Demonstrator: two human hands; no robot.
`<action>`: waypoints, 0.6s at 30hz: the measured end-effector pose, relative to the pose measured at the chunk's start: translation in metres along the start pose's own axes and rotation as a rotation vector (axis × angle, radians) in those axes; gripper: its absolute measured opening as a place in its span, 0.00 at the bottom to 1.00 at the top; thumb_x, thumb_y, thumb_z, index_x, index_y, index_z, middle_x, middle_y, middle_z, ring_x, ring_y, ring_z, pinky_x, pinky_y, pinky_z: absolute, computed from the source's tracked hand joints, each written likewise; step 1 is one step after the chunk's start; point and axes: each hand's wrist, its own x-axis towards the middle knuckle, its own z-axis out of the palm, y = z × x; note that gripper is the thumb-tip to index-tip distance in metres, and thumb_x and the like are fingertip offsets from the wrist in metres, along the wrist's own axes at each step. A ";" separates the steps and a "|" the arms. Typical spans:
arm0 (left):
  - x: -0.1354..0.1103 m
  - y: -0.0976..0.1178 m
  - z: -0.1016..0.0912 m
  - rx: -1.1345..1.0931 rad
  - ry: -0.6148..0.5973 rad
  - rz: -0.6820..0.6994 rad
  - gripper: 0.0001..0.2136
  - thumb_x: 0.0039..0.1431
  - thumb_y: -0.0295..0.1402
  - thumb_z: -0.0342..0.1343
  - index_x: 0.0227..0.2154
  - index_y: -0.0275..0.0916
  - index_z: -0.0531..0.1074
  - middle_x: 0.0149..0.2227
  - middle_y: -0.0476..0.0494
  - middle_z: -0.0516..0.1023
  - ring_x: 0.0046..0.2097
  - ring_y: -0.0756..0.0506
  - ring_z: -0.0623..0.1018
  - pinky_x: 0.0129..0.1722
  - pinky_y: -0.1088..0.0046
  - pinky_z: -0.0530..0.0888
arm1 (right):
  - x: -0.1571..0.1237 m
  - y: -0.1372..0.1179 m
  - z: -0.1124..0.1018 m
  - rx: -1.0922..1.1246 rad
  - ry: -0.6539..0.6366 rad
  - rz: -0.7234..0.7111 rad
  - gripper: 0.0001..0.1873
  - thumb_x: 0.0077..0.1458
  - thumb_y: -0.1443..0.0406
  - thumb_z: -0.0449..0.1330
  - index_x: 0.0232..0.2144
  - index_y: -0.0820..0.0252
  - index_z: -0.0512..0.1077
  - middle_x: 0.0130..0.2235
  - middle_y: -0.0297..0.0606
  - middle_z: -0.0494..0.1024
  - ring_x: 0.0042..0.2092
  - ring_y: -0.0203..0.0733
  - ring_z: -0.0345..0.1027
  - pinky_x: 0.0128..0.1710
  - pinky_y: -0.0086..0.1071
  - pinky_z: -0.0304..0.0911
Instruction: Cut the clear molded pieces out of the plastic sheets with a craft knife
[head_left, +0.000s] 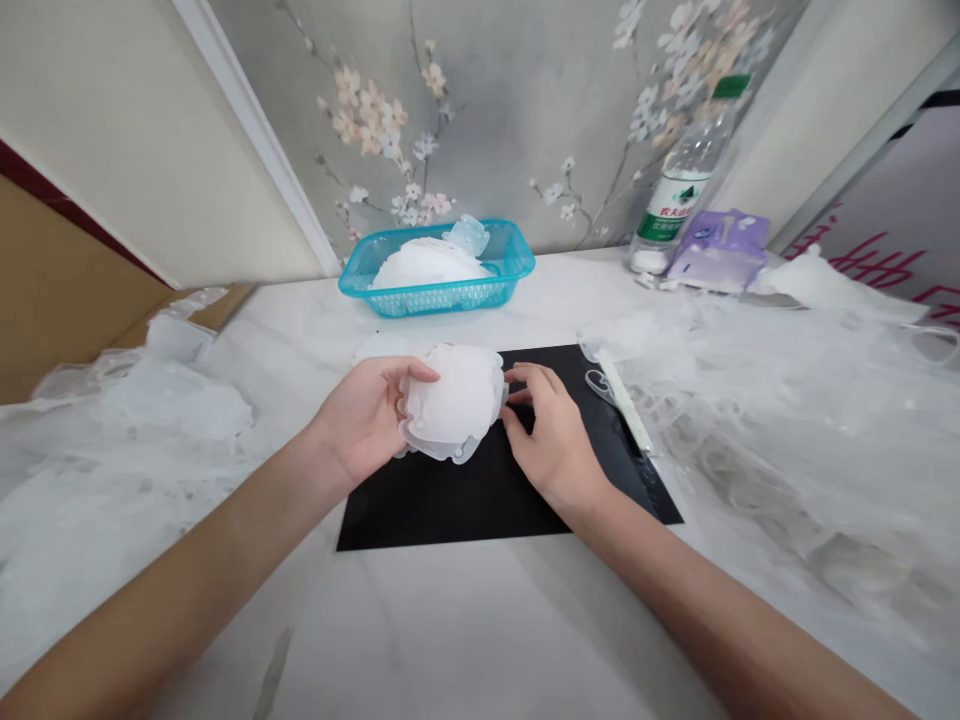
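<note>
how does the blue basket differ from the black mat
The turquoise plastic basket is a perforated tray with raised walls, while the black mat is a flat, solid sheet. The basket sits further back holding white moulded pieces; the mat lies nearer, under the left hand and right hand. Both rest on the white marble-look counter.

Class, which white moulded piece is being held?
The piece held in the left hand above the black mat; the others lie in the blue basket or loose heaps.
</note>
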 end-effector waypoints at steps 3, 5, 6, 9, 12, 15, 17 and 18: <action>0.001 0.000 0.001 0.003 0.014 -0.010 0.18 0.46 0.18 0.48 0.42 0.27 0.71 0.27 0.40 0.77 0.29 0.44 0.78 0.21 0.75 0.72 | 0.001 0.000 0.001 0.157 0.016 0.104 0.15 0.47 0.71 0.54 0.41 0.58 0.64 0.45 0.43 0.68 0.35 0.38 0.69 0.39 0.39 0.68; 0.002 0.003 0.002 0.009 0.031 -0.022 0.18 0.47 0.18 0.48 0.43 0.27 0.71 0.27 0.39 0.78 0.29 0.43 0.78 0.23 0.74 0.73 | 0.002 -0.002 0.001 0.355 -0.010 0.259 0.18 0.45 0.68 0.58 0.42 0.58 0.63 0.46 0.43 0.69 0.35 0.37 0.70 0.39 0.39 0.68; 0.002 0.006 0.001 0.008 0.043 -0.028 0.18 0.48 0.18 0.47 0.43 0.27 0.70 0.28 0.38 0.78 0.30 0.43 0.78 0.24 0.73 0.74 | 0.003 -0.003 0.000 0.467 -0.036 0.338 0.21 0.43 0.66 0.60 0.42 0.58 0.63 0.47 0.43 0.69 0.36 0.37 0.70 0.38 0.38 0.69; -0.001 0.017 -0.001 -0.009 0.076 0.013 0.19 0.49 0.19 0.45 0.44 0.29 0.70 0.28 0.39 0.78 0.33 0.42 0.79 0.32 0.70 0.76 | 0.006 -0.008 -0.002 0.702 -0.105 0.493 0.22 0.42 0.62 0.63 0.42 0.58 0.66 0.49 0.43 0.69 0.38 0.36 0.69 0.36 0.32 0.67; -0.005 0.030 -0.005 -0.020 0.102 0.131 0.19 0.50 0.19 0.45 0.45 0.31 0.70 0.29 0.40 0.78 0.36 0.41 0.79 0.37 0.66 0.76 | 0.006 -0.010 -0.005 0.736 -0.175 0.512 0.19 0.43 0.60 0.64 0.40 0.58 0.69 0.48 0.40 0.70 0.36 0.33 0.68 0.34 0.29 0.65; -0.008 0.038 -0.008 -0.017 0.133 0.194 0.19 0.49 0.18 0.46 0.45 0.30 0.69 0.30 0.40 0.78 0.37 0.41 0.78 0.39 0.65 0.76 | 0.005 -0.012 -0.007 0.709 -0.251 0.498 0.19 0.44 0.61 0.63 0.40 0.58 0.70 0.44 0.38 0.71 0.30 0.29 0.64 0.32 0.29 0.63; -0.008 0.039 -0.008 -0.013 0.159 0.202 0.19 0.48 0.18 0.47 0.45 0.30 0.69 0.31 0.40 0.78 0.37 0.41 0.78 0.40 0.65 0.76 | 0.004 -0.014 -0.008 0.714 -0.282 0.525 0.20 0.44 0.62 0.64 0.42 0.58 0.69 0.42 0.36 0.71 0.28 0.28 0.63 0.33 0.30 0.63; -0.008 0.039 -0.009 -0.012 0.168 0.203 0.19 0.48 0.18 0.47 0.44 0.30 0.69 0.31 0.40 0.77 0.37 0.41 0.78 0.40 0.65 0.76 | 0.003 -0.015 -0.008 0.720 -0.296 0.545 0.22 0.44 0.62 0.64 0.43 0.58 0.68 0.42 0.37 0.70 0.28 0.28 0.63 0.34 0.30 0.64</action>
